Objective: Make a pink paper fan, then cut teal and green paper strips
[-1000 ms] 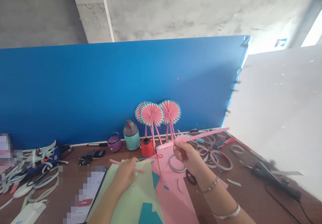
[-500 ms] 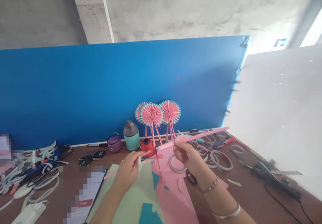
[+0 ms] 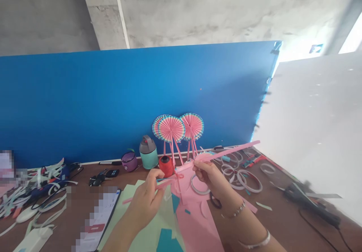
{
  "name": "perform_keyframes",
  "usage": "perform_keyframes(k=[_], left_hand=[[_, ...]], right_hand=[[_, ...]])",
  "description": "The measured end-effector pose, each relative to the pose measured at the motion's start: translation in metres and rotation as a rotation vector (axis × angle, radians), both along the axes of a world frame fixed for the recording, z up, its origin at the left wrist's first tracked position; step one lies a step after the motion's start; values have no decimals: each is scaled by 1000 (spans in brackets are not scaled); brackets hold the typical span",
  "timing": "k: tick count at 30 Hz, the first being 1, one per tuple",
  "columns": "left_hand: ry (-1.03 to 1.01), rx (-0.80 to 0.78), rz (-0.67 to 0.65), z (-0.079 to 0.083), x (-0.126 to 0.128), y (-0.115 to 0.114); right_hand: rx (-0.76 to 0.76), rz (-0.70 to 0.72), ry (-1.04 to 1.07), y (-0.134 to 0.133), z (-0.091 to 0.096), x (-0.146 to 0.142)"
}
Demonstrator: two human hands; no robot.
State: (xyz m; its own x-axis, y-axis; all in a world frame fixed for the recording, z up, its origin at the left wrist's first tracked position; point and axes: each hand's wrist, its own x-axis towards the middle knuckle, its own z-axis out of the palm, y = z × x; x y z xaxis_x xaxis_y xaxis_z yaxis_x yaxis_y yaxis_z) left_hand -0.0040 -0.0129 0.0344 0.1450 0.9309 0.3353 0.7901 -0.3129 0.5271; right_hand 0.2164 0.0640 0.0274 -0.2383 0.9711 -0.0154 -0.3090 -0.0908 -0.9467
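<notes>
1. Near centre: your left hand [image 3: 145,203] is closed narrow, with thumb and fingers pinching a short pink paper strip [image 3: 164,185] above the sheets.
2. Near right: your right hand [image 3: 210,178] is also closed narrow, pinching a long pink paper strip [image 3: 229,152] toward its left end. The longer free length rises to the far right, tilted above the table.
3. Handling: both strips look light, thin and soft. Expect them to flex easily and perhaps crease under hard pressure. Hold each flat between thumb and fingertips, close to the end you are working.
4. Under your hands: a pale green card sheet [image 3: 147,237] lies left, a pink paper sheet [image 3: 198,225] lies right, and a teal paper offcut [image 3: 166,241] rests on the green.
5. Either side: a phone [image 3: 98,220], partly blurred, lies left; white paper rings [image 3: 249,181] lie right on the brown table [image 3: 283,214].
6. Far edge: a red twine spool [image 3: 165,166] and a teal bottle [image 3: 148,153] sit before pleated pink-and-teal paper fans [image 3: 171,129], which stand against a blue board [image 3: 113,105].
</notes>
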Motion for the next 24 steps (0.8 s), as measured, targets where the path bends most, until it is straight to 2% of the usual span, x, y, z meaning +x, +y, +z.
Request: perform_keyframes(k=[8,12,15,24], left_hand=[[-47,-6,-160,20,11,-12],[-68,-71,-95,20,10,-16],[-63,-77,-58,17,9,-16],[-207,5,23,13,25,-16]], right_hand=[[38,0,-89,0,-4,-7],[107,9,-157,-8,2,-13],[97,14,-199,-12,3,-16],[86,35,-282,-16,-10,-29]])
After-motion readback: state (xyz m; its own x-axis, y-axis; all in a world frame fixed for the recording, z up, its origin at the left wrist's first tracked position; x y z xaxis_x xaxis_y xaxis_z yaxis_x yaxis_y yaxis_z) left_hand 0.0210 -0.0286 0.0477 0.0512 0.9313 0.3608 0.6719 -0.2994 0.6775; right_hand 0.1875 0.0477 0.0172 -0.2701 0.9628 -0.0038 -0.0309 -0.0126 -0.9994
